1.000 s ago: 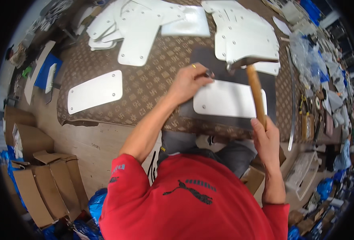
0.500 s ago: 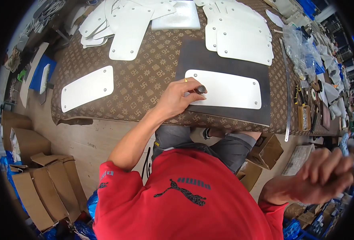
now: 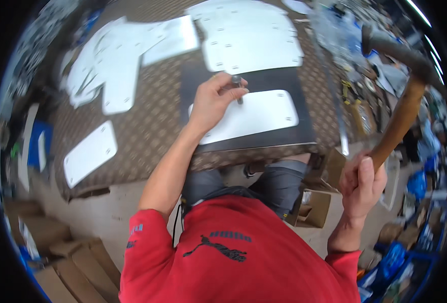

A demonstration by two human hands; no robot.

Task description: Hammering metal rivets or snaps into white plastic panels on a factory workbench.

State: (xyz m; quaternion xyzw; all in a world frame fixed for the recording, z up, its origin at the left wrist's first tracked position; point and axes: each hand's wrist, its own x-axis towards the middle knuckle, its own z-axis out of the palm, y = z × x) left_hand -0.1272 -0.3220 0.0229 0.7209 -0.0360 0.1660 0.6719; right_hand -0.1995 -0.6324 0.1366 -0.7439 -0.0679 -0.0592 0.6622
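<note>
Taking the white panel (image 3: 264, 111) as the middle of the dial, with twelve on its far side, it lies flat on a dark mat (image 3: 279, 80), which rests on the brown patterned surface (image 3: 155, 108). Small studs show near some of the panel's corners (the picture is slightly blurred, so they look doubled).

The left hand (image 3: 213, 101) reaches over the panel's ten o'clock part, thumb and forefinger pinching a dark rod-shaped tool (image 3: 237, 82) nearly upright. The tool's lower end is over the panel, near its twelve o'clock edge; whether it touches, I cannot tell.

At four o'clock, the right hand (image 3: 363, 184) has its fingers curled tightly around the lower handle of a hammer (image 3: 404, 113). The wooden handle slants up and away, and the dark head is raised toward two o'clock, well apart from the panel.

A stack of white panels (image 3: 253, 43) sits at twelve, partly on the mat. A heap of white pieces (image 3: 117, 65) spreads at ten, a lone smaller panel (image 3: 90, 153) lies between eight and nine, and a metal strip (image 3: 342, 136) runs past three.
</note>
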